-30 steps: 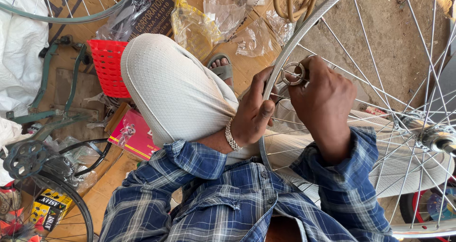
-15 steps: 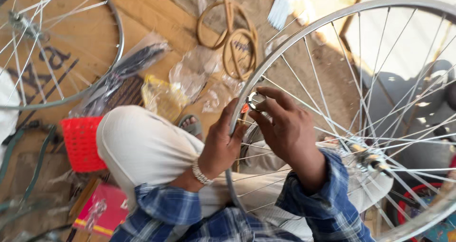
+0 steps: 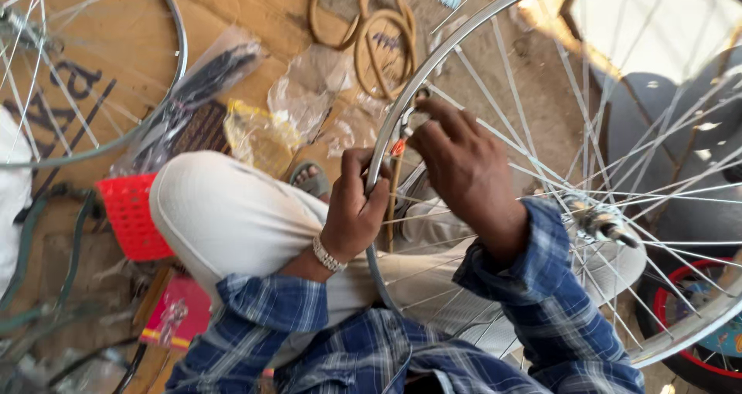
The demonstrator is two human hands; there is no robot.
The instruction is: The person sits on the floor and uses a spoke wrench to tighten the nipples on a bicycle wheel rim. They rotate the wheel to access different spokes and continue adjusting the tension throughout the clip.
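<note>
Left hand (image 3: 357,208): fingers clenched around wheel rim (image 3: 402,116), as before.
Right hand (image 3: 464,170): grasping small tool (image 3: 408,120), unmoved; rim shifted toward 12 o'clock.

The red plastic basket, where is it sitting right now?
In the head view the red basket sits on the floor at the left, tucked against the person's bent knee, below the spare wheel rim lying at upper left.

Two silver spoked bicycle wheels: one large wheel (image 3: 495,46) at the hands, another bare rim (image 3: 174,62) lying upper left. Two tan rubber rings (image 3: 371,31). One red plastic basket (image 3: 131,216). One pink packet (image 3: 182,313). Perhaps four crumpled clear plastic bags (image 3: 309,93), though they overlap.
</note>
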